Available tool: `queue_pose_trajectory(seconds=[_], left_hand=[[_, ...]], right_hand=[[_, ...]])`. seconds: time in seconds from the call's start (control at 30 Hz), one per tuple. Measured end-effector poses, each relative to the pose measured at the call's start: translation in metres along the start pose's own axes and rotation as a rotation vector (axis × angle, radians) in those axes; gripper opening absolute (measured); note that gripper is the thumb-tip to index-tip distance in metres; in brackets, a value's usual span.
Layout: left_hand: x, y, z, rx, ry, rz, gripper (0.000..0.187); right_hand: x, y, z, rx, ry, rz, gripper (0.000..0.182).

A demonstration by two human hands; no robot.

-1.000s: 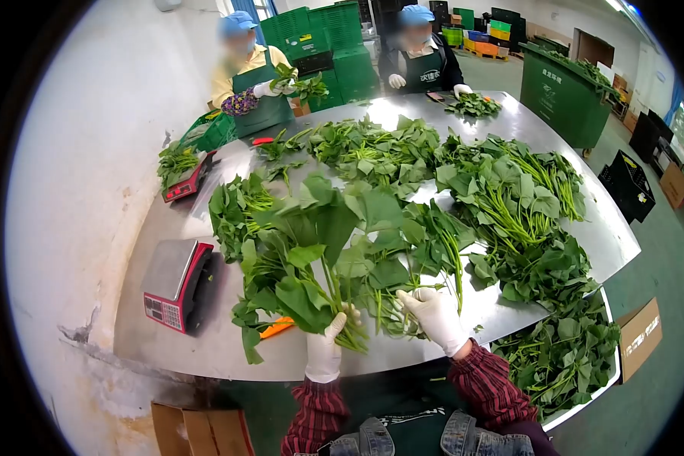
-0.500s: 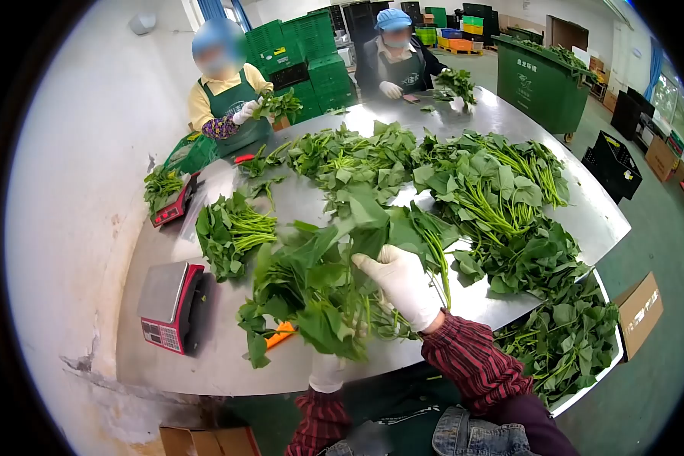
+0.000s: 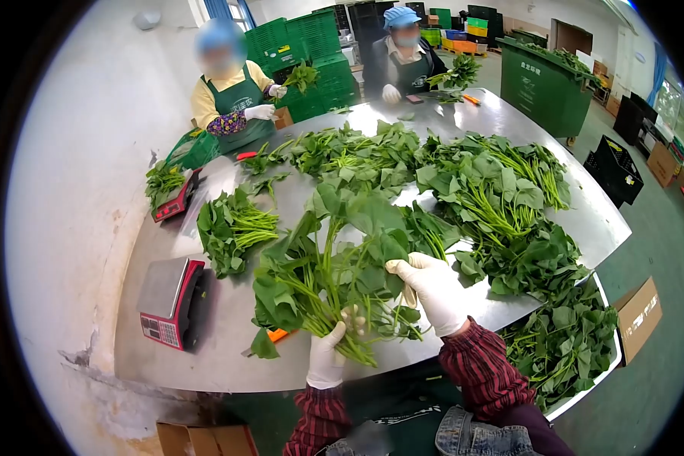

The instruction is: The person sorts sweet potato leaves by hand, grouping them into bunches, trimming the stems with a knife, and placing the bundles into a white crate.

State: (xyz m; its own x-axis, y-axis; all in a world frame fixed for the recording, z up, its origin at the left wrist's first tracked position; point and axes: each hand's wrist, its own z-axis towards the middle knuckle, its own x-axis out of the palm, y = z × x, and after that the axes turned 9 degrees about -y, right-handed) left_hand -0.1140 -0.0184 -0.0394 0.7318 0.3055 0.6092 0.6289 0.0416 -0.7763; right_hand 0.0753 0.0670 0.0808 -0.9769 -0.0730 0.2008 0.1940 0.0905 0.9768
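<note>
A bunch of leafy greens (image 3: 319,281) with long green stems is gripped low by my gloved left hand (image 3: 329,353), its fingers closed round the stems. The leaves spread upward and to the right over the metal table. At the bunch's right side, my gloved right hand (image 3: 432,290) is closed, thumb and fingers pinching at a leafy stem; the exact spot is partly hidden by leaves. An orange-handled tool (image 3: 279,334) lies on the table behind the bunch, mostly covered.
Piles of greens (image 3: 494,197) cover the table's (image 3: 228,334) far and right side. A small bundle (image 3: 235,228) and a red scale (image 3: 167,304) lie left. A white bin (image 3: 614,334) of greens stands right. Two co-workers (image 3: 232,102) handle greens across the table.
My left hand, earlier hidden below the leaves, now shows around the stems. The bunch stands more upright, and my right hand has moved slightly right and down.
</note>
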Motion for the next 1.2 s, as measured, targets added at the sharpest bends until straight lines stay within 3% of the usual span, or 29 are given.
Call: queue_pose_trajectory(seconds=[0.13, 0.23, 0.27, 0.33, 0.47, 0.53, 0.6, 0.63, 0.67, 0.77, 0.87, 1.0, 1.07, 1.1, 1.2], left_hand=[[0.005, -0.003, 0.0, -0.024, -0.018, -0.083, 0.026], [0.004, -0.002, -0.001, -0.028, -0.024, -0.103, 0.025], [0.002, -0.002, 0.0, -0.023, -0.022, -0.11, 0.026], [0.006, -0.003, 0.0, -0.019, -0.038, -0.133, 0.027], [0.007, -0.004, 0.001, 0.04, 0.001, -0.177, 0.031], [0.008, -0.004, 0.0, 0.033, 0.005, -0.192, 0.032], [0.007, -0.005, -0.002, 0.019, -0.003, -0.046, 0.03], [0.008, -0.006, -0.003, 0.015, -0.002, -0.046, 0.03], [0.009, -0.007, -0.004, 0.018, -0.019, -0.023, 0.03], [0.007, -0.007, -0.004, 0.054, -0.028, -0.041, 0.03], [0.008, -0.003, -0.004, 0.18, -0.032, -0.18, 0.038], [0.009, -0.014, -0.003, 0.18, 0.074, -0.349, 0.043], [-0.003, -0.01, -0.001, 0.058, 0.033, -0.468, 0.04], [-0.004, -0.009, 0.0, 0.043, 0.093, -0.499, 0.027], [-0.004, -0.006, -0.001, 0.055, 0.102, -0.487, 0.021]], right_hand=[[0.001, -0.002, -0.004, 0.091, 0.013, -0.194, 0.028], [-0.001, -0.03, -0.005, 0.038, 0.175, -0.283, 0.032], [-0.001, -0.035, -0.008, 0.012, 0.196, -0.464, 0.034], [-0.005, -0.061, -0.01, -0.382, 0.262, -0.56, 0.032], [-0.013, -0.083, -0.019, -0.359, 0.33, -0.752, 0.037], [-0.019, -0.097, -0.015, -0.475, 0.223, -0.894, 0.036], [-0.026, -0.098, -0.007, -0.547, 0.085, -0.807, 0.036], [-0.024, -0.069, -0.016, -0.409, 0.009, -0.843, 0.041], [-0.024, -0.067, -0.015, -0.609, -0.18, -0.804, 0.04], [-0.03, -0.063, -0.007, -0.542, -0.283, -0.6, 0.039], [-0.044, -0.075, 0.002, -0.664, -0.346, -0.946, 0.029], [-0.08, -0.142, 0.027, -0.429, -0.36, -1.332, 0.035], [-0.095, -0.165, 0.034, -0.444, -0.367, -1.421, 0.033], [-0.101, -0.174, 0.038, -0.464, -0.369, -1.506, 0.031], [-0.113, -0.194, 0.054, -0.263, -0.393, -1.373, 0.024]])
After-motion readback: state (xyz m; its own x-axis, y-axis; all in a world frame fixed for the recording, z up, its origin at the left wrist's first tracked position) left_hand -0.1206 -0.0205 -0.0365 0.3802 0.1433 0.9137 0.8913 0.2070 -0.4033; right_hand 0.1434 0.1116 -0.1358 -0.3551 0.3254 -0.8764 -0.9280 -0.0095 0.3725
